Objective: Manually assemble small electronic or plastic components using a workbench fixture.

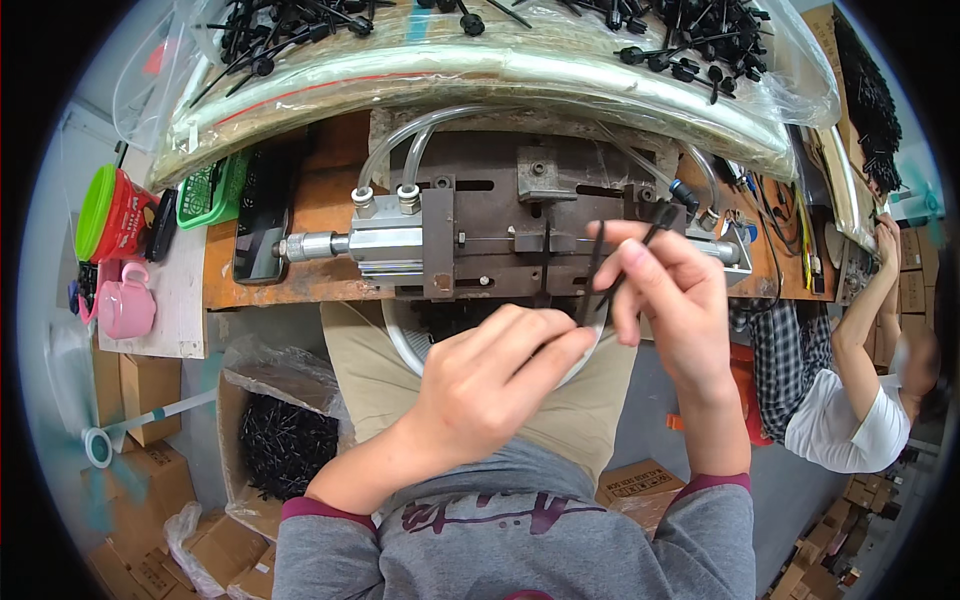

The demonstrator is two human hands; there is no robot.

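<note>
My right hand [670, 300] is raised in front of the metal fixture, its thumb and fingers closed on a black plastic stick with a knobbed end [661, 214]. My left hand [500, 375] is beside it, lower and to the left, fingers bent and pressed together. A second thin black stick [595, 258] runs up from its fingertips, close to the right hand's fingers. In the middle of the fixture [475, 265], another slim black piece [546, 250] stretches front to back between the clamp blocks. Part of a white round rim [400, 340] shows on my lap under the hands.
Silver cylinders [390, 250] with clear hoses flank the fixture. Black knobbed sticks [690, 50] heap on the plastic-covered surface behind. A phone [262, 235], green basket [215, 190] and pink mug [128, 305] sit left. A carton of black pieces [285, 445] stands below; a co-worker [850, 400] is right.
</note>
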